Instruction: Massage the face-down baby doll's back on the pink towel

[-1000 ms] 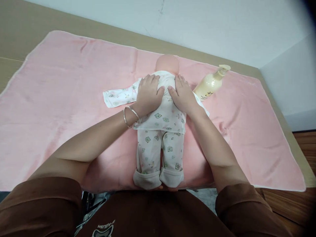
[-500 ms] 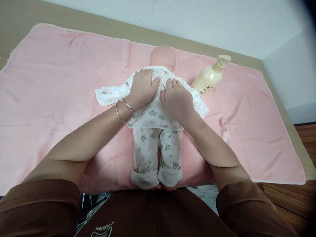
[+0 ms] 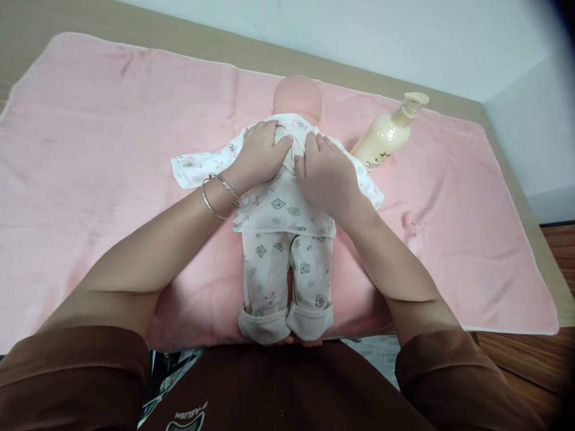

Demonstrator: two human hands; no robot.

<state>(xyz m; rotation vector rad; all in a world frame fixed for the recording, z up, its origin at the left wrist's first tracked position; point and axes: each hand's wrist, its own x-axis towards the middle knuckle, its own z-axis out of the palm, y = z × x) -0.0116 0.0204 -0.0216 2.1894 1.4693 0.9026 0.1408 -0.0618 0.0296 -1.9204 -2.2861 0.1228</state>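
Note:
A baby doll [image 3: 287, 239] in white printed clothes lies face down on a pink towel [image 3: 112, 149], its bald head [image 3: 297, 99] pointing away from me. My left hand [image 3: 260, 152], with bangles on the wrist, rests flat on the doll's upper back, fingers stretched toward the collar. My right hand [image 3: 326, 173] lies flat beside it on the doll's right shoulder area, fingers together and extended. The two hands nearly touch at the middle of the back. Neither hand holds anything.
A cream pump bottle [image 3: 389, 134] lies tilted on the towel just right of the doll's shoulder. The towel covers a tan table [image 3: 179, 36] against a white wall. The table's right edge drops to a wooden floor [image 3: 539, 371].
Both hands have slid inward and slightly up the doll's back, so they now sit closer together near the collar. The view has shifted a little downward.

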